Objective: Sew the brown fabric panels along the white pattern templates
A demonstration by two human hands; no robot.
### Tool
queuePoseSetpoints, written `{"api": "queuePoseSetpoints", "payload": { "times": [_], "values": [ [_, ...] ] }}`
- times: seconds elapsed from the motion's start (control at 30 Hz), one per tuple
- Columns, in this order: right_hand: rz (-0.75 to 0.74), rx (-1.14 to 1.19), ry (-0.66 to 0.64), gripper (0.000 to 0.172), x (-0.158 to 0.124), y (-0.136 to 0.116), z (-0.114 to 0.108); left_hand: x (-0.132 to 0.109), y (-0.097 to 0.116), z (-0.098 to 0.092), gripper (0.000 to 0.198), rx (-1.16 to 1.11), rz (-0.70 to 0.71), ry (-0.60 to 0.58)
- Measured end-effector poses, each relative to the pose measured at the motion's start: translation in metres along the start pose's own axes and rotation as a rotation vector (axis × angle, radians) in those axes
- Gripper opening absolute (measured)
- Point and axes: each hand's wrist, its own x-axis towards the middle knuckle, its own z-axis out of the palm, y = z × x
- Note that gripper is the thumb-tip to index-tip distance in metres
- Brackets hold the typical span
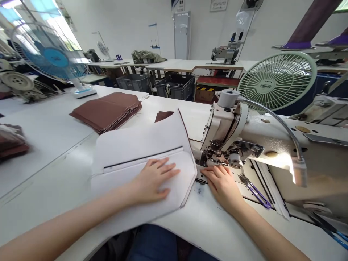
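Note:
My left hand (154,179) lies flat with spread fingers on a white fabric panel (146,141), below a dark slit edged with stitching. The panel has angled corners and a brown edge along its right side. My right hand (221,183) is at the needle area of a sewing machine (225,127), just right of the panel. Its fingers are bent and held together by the metal plate; whatever may be between the fingertips is hidden. Purple-handled thread snips (255,190) lie on the machine bed, right of this hand.
A stack of brown panels (108,108) lies behind on the left, with a small brown piece (163,116) behind the white panel. A green fan (277,81) stands behind the machine, a blue fan (54,58) at far left. Blue-handled scissors (333,230) lie at the right edge.

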Motion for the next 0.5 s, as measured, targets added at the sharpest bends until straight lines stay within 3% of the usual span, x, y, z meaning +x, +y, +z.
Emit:
{"api": "queuePoseSetpoints", "payload": {
  "times": [0.07, 0.13, 0.2, 0.27, 0.33, 0.4, 0.5],
  "values": [
    [-0.063, -0.062, 0.005, 0.028, -0.001, -0.003, 0.001, -0.030, 0.006, -0.021, 0.057, -0.071, 0.052, -0.051],
    [-0.120, -0.142, 0.032, 0.035, 0.000, -0.008, 0.000, -0.046, 0.008, -0.043, 0.050, -0.175, 0.040, -0.080],
    [-0.186, -0.209, 0.073, 0.042, 0.005, -0.017, -0.003, -0.043, 0.003, -0.059, 0.036, -0.238, 0.001, -0.043],
    [-0.262, -0.261, 0.108, 0.045, 0.013, -0.030, -0.007, -0.022, -0.009, -0.065, 0.033, -0.193, 0.015, 0.057],
    [-0.315, -0.317, 0.124, 0.041, 0.024, -0.044, -0.008, 0.011, -0.022, -0.058, 0.034, -0.082, 0.081, 0.162],
    [-0.338, -0.380, 0.104, 0.032, 0.032, -0.055, -0.004, 0.048, -0.030, -0.041, 0.036, -0.006, 0.134, 0.193],
    [-0.314, -0.433, -0.008, 0.021, 0.032, -0.062, 0.008, 0.087, -0.028, -0.006, 0.038, 0.039, 0.218, 0.087]
  ]
}}
